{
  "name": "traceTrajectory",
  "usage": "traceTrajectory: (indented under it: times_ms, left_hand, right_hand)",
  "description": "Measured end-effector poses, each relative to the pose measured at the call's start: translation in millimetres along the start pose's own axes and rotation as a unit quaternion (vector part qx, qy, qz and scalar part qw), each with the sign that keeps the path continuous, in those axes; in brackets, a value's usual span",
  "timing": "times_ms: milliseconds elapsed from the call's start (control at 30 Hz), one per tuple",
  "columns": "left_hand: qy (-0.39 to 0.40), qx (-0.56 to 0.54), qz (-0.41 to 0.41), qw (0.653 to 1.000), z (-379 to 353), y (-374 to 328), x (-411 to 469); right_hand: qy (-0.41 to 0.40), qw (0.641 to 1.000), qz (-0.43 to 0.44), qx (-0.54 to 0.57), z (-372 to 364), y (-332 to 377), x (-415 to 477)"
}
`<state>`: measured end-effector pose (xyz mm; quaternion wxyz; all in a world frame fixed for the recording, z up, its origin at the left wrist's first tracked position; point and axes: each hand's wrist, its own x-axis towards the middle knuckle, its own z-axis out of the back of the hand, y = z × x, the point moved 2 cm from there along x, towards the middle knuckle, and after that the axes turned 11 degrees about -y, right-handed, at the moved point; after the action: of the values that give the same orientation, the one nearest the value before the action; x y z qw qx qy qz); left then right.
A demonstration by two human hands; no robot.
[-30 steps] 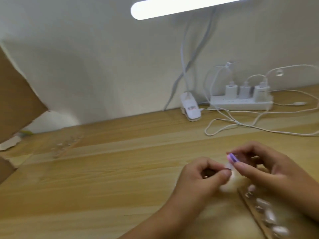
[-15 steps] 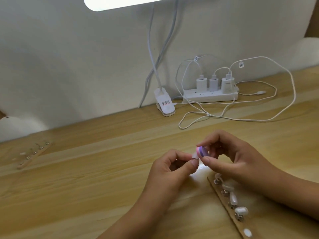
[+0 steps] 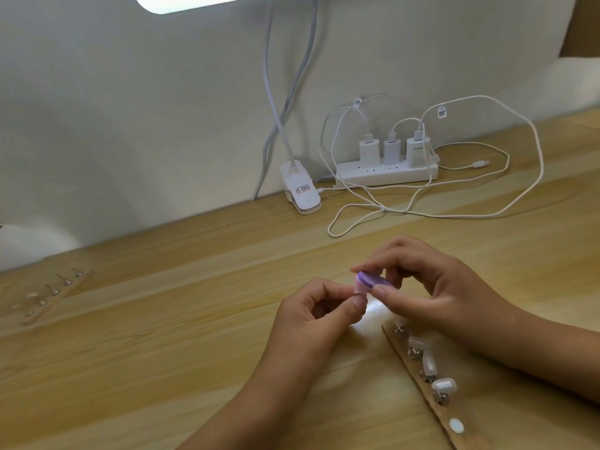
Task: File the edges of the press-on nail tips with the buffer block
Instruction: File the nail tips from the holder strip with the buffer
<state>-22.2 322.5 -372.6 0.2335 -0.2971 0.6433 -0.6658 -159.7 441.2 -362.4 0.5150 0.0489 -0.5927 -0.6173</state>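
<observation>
Both hands now sit near the middle of the view, whereas 1 second ago they were at its lower right, and the buffer block (image 3: pixel 373 282) shows more of its purple face than it did then. The right hand (image 3: pixel 435 287) pinches the block between thumb and forefingers, holding it tilted just above the worktop (image 3: pixel 162 352). The left hand (image 3: pixel 311 316) has its fingers curled, with thumb and forefinger closed on a small pale piece that is probably the nail tip (image 3: pixel 359 290), though it is too small to make out clearly. That piece touches the block's near end.

Just beside the right wrist a wooden strip (image 3: pixel 446 414) lies on the worktop, running toward the lower edge of the view. It carries pearly nail tips (image 3: pixel 444 384) on small metal mounts, 3 of them plainly visible, and 1 round white pad (image 3: pixel 456 426). A second strip (image 3: pixel 60 295) with bare metal pins lies well apart at the far left.

Against the wall stand a white power strip (image 3: pixel 386 175) with 3 chargers (image 3: pixel 391 151), looping white cables (image 3: pixel 487 216) and a lamp clip (image 3: pixel 302 191). The lit lamp bar (image 3: pixel 194 1) crosses the top edge.
</observation>
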Motion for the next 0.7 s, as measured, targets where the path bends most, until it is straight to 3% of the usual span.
traceTrajectory:
  times_ms: [200,300,433,567,700]
  left_hand:
    - [-0.010,0.004,0.008,1.000,0,0,0]
    - [-0.012,0.007,0.006,1.000,-1,-1,0]
    - [-0.018,0.011,0.013,1.000,0,-1,1]
    - [-0.016,0.021,0.008,1.000,-1,-2,0]
    - [-0.010,0.024,0.017,1.000,-1,-3,-1]
  right_hand:
    - [-0.011,1.000,-0.004,-0.011,1,-1,1]
    - [0.002,0.999,0.042,-0.007,-4,4,-2]
    - [-0.009,1.000,-0.004,-0.005,1,-3,0]
    - [0.013,0.999,0.035,-0.010,-3,2,-2]
    - [-0.031,0.995,-0.090,0.004,5,-12,10]
